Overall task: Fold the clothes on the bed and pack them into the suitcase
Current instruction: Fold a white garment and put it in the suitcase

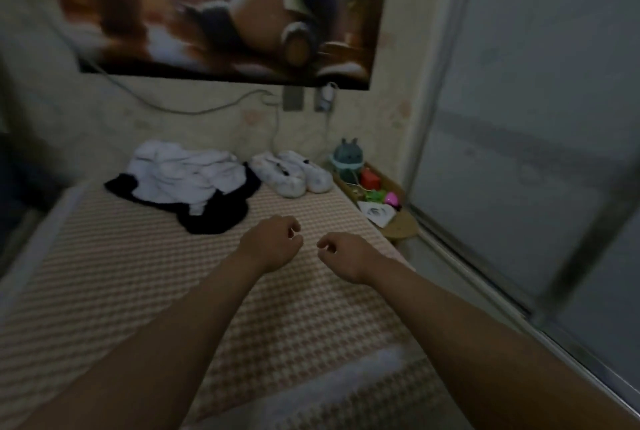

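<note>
1. Head view, dim and slightly blurred. A bed [138,291] with a beige checked cover fills the lower left and middle, running away towards a wall.
2. The clothes [183,175] lie in an unfolded heap at the bed's far end, close to the wall. Crumpled white pieces sit on top of black ones, which spread out towards the bed's middle.
3. A pair of white fluffy slippers [292,175] rests on the bed's far end, just right of the heap.
4. The left hand [273,244] is stretched out over the bed's middle, just short of the heap's black edge. Its fingers are curled in towards the palm and it holds nothing.
5. The right hand [341,254] is out beside it, nearer the bed's right edge. Its fingers are curled the same way and it is empty. The two hands are close but apart.
6. Off the bed's far right corner stands a wooden tray [393,183]. It holds a teal rabbit-eared figure [348,157] and small red, green and pink items.
7. On the wall beyond the bed hangs a large poster [221,10] of a cartoon animal, with a grey cable [194,112] looping below it.
8. Right of the bed stands a pale frosted sliding door [519,152].
</note>
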### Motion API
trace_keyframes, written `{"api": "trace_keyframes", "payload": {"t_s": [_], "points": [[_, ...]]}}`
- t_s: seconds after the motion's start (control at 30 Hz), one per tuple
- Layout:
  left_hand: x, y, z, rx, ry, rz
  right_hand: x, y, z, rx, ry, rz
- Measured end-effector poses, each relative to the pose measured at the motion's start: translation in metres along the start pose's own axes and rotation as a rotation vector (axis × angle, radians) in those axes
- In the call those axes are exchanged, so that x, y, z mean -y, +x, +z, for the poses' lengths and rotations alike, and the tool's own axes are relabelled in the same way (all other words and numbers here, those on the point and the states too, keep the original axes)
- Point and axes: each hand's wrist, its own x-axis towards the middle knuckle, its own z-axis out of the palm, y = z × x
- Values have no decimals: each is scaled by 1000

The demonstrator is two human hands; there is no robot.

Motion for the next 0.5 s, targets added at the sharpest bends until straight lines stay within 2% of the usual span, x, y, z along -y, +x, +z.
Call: {"api": "trace_keyframes", "payload": {"t_s": [0.2, 0.33, 0.4, 0.5], "points": [[152, 28, -4, -13, 10, -149, 71, 128, 74, 108, 20, -113], [226, 52, 2, -152, 23, -173, 99, 212, 127, 160, 50, -212], [254, 65, 3, -218, 15, -172, 111, 249, 150, 120, 8, -251], [288, 84, -2, -202, -32, -206, 127, 290, 174, -60, -128, -329]]}}
